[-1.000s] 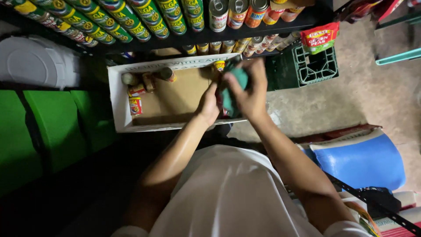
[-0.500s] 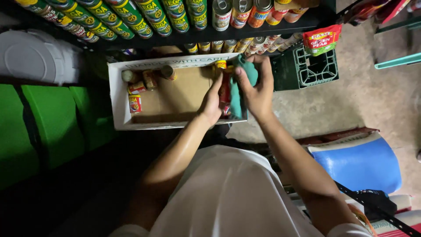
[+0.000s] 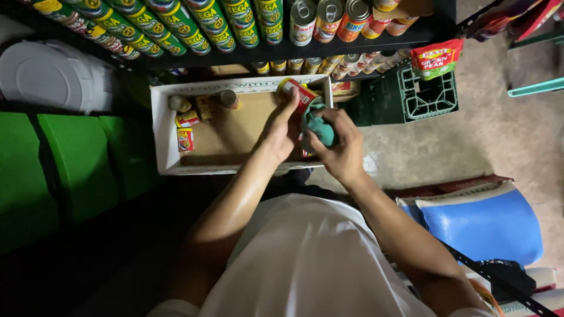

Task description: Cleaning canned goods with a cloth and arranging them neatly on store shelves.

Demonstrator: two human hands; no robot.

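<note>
Concrete floor (image 3: pixel 499 135) and stocked can shelves (image 3: pixel 194 26) frame a white cardboard box (image 3: pixel 167 147). Left hand (image 3: pixel 279 132) is clamped on a red-labelled tin can (image 3: pixel 296 94); right hand (image 3: pixel 341 149) presses a teal cloth (image 3: pixel 320 126) against it. Since a second ago the can has tilted upward out of the cloth, label now exposed, suggesting wiping has moved along its body. Can sits above the box's right end, clean-looking, upper end tipped toward the shelves.

Both bare arms reach forward, elbows bent, forearms converging. The left hand (image 3: pixel 281 130) is curled, fingers closed in a grip. The right hand (image 3: pixel 341 147) sits just beside it, fingers clenched, knuckles up.
</note>
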